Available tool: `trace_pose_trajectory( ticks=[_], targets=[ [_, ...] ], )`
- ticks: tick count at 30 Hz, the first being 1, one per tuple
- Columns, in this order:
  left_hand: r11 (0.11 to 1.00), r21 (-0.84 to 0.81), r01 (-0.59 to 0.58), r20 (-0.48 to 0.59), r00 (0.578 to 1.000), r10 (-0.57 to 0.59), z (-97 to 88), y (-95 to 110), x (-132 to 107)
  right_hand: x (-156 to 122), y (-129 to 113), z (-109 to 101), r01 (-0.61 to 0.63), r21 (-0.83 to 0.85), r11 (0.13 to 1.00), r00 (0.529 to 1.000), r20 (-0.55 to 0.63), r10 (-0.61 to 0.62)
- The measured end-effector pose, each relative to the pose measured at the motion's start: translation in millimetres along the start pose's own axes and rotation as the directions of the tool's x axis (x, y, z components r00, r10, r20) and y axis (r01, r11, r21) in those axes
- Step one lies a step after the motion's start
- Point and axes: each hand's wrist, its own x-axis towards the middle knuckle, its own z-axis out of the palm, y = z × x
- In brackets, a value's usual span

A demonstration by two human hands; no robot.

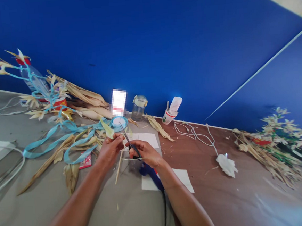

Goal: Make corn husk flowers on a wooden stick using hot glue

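My right hand [146, 152] is closed on a pair of black-handled scissors [129, 141], whose blades point up and to the left. My left hand [110, 147] pinches a pale green strip of dried leaf [106, 128] right beside the blades. A thin wooden stick [118, 167] lies on the table under my hands. A blue glue gun [152, 174] rests on white paper [183, 177] just below my right wrist, its black cord running toward me.
Light blue ribbon [51, 138] and its roll [119, 121] trail across dried husks [85, 95] at left. A glass jar [139, 107], a paper cup [169, 116], a white cable [194, 134], a plastic bottle [34, 80] and a straw flower bunch [278, 141] stand along the blue wall.
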Motion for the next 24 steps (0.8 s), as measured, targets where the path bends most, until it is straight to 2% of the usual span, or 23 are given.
trace_pose_trajectory(
  ticks=[8, 24],
  targets=[
    [1.0, -0.007, 0.007, -0.008, 1.0, -0.007, 4.3, 3.6, -1.4, 2.6, 5.5, 2.2, 0.024, 0.041, 0.999, 0.999, -0.029, -0.023],
    [1.0, -0.029, 0.0, 0.008, 1.0, 0.0, 0.3, 3.1, 1.5, 5.9, 7.4, 3.1, 0.034, 0.103, 0.994, 0.995, -0.099, -0.024]
  ],
)
